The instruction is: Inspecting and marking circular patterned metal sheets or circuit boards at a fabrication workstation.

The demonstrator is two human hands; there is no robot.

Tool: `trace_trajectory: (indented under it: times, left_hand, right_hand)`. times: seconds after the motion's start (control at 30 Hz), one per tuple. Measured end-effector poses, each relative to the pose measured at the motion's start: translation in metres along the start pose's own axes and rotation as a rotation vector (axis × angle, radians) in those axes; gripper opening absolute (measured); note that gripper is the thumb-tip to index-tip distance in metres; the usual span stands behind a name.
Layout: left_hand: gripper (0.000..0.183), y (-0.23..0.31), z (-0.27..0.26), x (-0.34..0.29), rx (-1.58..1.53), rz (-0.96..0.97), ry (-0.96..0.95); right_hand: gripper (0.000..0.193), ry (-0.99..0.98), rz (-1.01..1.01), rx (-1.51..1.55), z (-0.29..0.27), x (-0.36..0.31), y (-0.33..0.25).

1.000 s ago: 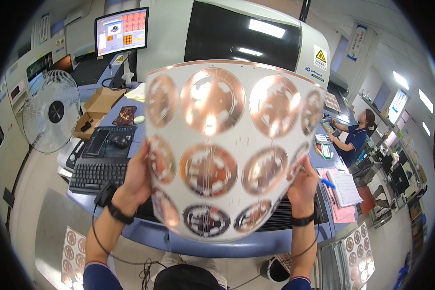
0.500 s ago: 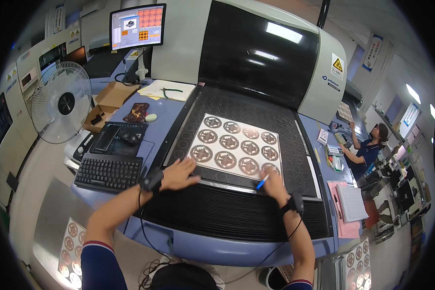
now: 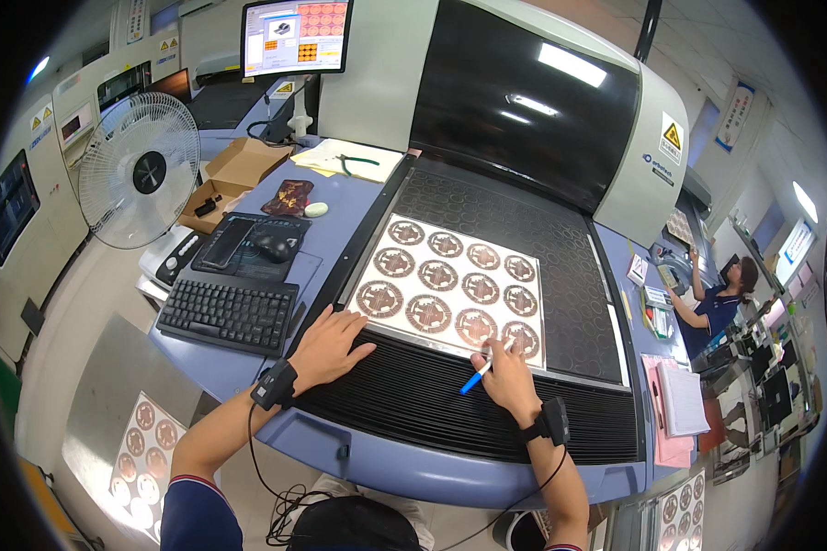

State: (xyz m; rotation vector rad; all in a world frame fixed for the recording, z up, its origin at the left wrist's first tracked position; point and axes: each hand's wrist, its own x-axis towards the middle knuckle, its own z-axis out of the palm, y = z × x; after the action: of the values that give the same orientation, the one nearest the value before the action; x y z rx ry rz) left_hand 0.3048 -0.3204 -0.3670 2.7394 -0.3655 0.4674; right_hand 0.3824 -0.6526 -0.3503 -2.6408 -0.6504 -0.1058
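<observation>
A flat rectangular panel (image 3: 458, 257) with rows of round copper-coloured patterns lies on the dark machine bed (image 3: 560, 275), its near edge at the bed's front edge. My left hand (image 3: 326, 347) is open, fingers spread, with its fingertips at the panel's near left corner. At the panel's near right part is my right hand (image 3: 508, 375), closed around a blue and white marker pen (image 3: 477, 376). The pen points down and left, over black ribbed bellows (image 3: 386, 376). The right fingertips reach onto the panel's edge; their grip on it is partly hidden.
Left of the bed are a keyboard (image 3: 225, 312), a mouse (image 3: 276, 241) and green-handled pliers (image 3: 356, 163). A fan (image 3: 142, 173) stands further left. Papers (image 3: 680, 400) lie at the right. More patterned panels (image 3: 144, 450) sit low at the left. Another person (image 3: 719, 303) works at the far right.
The panel has slid toward me, up to the bed's front edge, and both hands have come nearer with it. The whole view has shifted slightly.
</observation>
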Motion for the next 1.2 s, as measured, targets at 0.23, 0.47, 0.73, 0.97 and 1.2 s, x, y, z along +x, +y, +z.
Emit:
trace_trajectory:
  times: [0.23, 0.47, 0.73, 0.97, 1.2]
  left_hand:
    - [0.045, -0.010, 0.010, -0.006, -0.037, -0.034, 0.072]
    - [0.044, -0.005, 0.004, -0.004, -0.030, -0.048, 0.050]
    - [0.043, 0.005, -0.036, -0.048, -0.043, -0.133, 0.223]
    - [0.039, -0.045, -0.055, -0.127, 0.238, -0.346, 0.431]
    - [0.056, -0.042, -0.054, -0.121, 0.305, -0.288, 0.205]
  right_hand:
    - [0.042, 0.119, -0.043, -0.123, 0.019, -0.002, -0.001]
    - [0.041, 0.133, -0.039, -0.041, 0.018, -0.004, 0.004]
    - [0.038, 0.074, -0.021, 0.038, 0.011, -0.010, 0.011]
    - [0.042, 0.096, -0.024, -0.024, 0.007, -0.008, 0.009]
    - [0.041, 0.103, -0.067, -0.071, 0.018, -0.013, 0.020]
